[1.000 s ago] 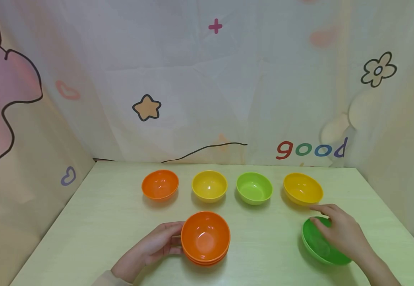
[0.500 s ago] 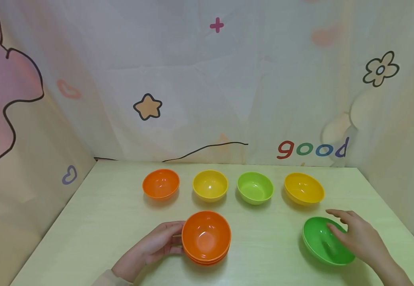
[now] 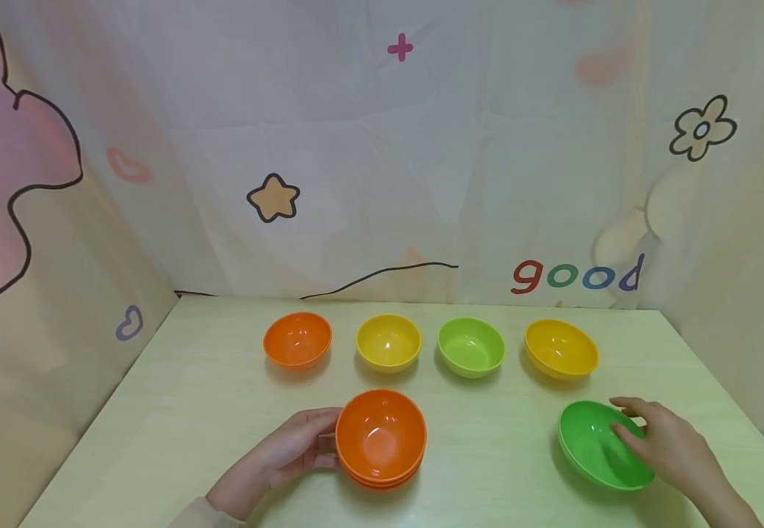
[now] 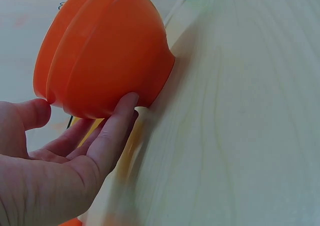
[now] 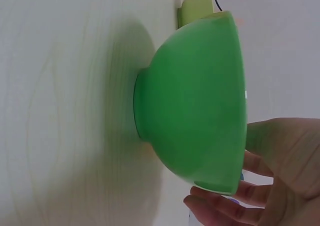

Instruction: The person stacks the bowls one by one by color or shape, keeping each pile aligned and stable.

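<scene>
L hand (image 3: 299, 447) at 9 o'clock of orange stack (image 3: 380, 440), fingers + thumb apart, touching its outer wall; stack's on counter (image 3: 487, 462). Green bowl (image 3: 596, 444) approx. 3 o'clock of stack; R hand (image 3: 672, 444) at its 2–3 o'clock, thumb over inside, fingers outside rim, apart; can't tell re: fingertip contact. Far row, 11 to 2 o'clock of stack: orange bowl (image 3: 298, 342), yellow bowl (image 3: 388, 345), lt-green bowl (image 3: 471, 348), deep-yellow bowl (image 3: 561, 350).

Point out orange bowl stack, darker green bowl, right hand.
Orange bowl stack (image 3: 380, 441): head view, inner bottom of top bowl.
Darker green bowl (image 5: 197, 98): right wrist view, outer wall.
Right hand (image 3: 669, 442): head view, back of hand.
</scene>
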A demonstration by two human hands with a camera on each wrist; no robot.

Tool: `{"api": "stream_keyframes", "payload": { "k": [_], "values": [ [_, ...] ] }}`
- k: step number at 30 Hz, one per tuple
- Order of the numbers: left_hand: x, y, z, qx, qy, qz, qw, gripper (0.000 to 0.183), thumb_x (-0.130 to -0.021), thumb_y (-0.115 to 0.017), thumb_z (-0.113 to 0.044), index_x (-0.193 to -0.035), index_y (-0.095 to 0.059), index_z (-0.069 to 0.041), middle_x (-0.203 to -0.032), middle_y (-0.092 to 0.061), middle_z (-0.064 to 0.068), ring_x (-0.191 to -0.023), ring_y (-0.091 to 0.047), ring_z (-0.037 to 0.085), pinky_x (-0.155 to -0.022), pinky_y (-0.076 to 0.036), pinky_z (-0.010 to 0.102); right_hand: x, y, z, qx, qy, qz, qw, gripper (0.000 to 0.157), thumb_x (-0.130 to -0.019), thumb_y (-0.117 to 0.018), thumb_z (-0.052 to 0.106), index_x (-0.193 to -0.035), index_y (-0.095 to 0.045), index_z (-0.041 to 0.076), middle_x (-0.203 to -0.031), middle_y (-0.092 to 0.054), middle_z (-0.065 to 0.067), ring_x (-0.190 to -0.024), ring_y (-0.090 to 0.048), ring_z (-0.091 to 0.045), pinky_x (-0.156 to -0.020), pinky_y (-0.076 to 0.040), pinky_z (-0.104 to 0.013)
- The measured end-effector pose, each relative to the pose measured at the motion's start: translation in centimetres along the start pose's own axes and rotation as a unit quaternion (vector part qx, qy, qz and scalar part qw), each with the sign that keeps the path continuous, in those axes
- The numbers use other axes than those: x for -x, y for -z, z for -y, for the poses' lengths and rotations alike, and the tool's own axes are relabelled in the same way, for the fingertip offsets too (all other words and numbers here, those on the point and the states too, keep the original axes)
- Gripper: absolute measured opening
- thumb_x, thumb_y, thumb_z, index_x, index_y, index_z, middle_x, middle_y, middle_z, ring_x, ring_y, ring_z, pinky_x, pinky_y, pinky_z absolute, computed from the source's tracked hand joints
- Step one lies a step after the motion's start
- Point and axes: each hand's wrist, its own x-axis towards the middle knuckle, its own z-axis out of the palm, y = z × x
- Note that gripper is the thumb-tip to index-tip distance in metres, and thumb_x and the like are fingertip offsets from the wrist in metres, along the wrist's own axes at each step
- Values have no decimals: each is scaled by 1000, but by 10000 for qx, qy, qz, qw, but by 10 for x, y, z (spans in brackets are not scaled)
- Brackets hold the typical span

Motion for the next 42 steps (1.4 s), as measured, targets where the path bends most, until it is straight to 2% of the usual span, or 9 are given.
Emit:
{"api": "stream_keyframes", "payload": {
  "k": [12, 19, 35, 42],
  "values": [
    [0, 0, 0, 23, 30, 18, 10000, 51, -95, -49, -33, -131, -46, 3, -118, -61, 13, -93, -62, 19, -82, -53, 37, -2, 2, 1, 85, -114, 161, 9998, 33, -79, -68, 11, -110, -61, 0, -91, -65, -22, -75, -61, -36, -52, -47, -43],
    [-1, 1, 0, 54, 32, 40, 10000, 51, -95, -49, -33, -131, -47, 2, -117, -61, 12, -92, -63, 18, -81, -53, 35, -2, 2, -1, 110, -87, 159, 9998, 30, -78, -66, 8, -107, -62, 0, -88, -66, -21, -77, -61, -40, -54, -47, -46],
    [0, 2, 0, 35, 28, 48, 10000, 52, -94, -50, -34, -132, -46, 2, -119, -60, 12, -94, -62, 19, -82, -53, 36, -9, 2, -4, 87, -143, 359, 9992, 23, -77, -64, 3, -100, -64, -1, -82, -66, -19, -72, -61, -34, -53, -47, -43],
    [0, 1, -1, 42, 65, 6, 10000, 53, -93, -51, -35, -132, -46, 2, -118, -61, 12, -93, -63, 19, -82, -53, 36, -10, 3, -6, 79, -176, 377, 9991, 21, -77, -63, 3, -97, -64, 0, -80, -66, -17, -70, -61, -32, -50, -43, -38]
  ]
}}
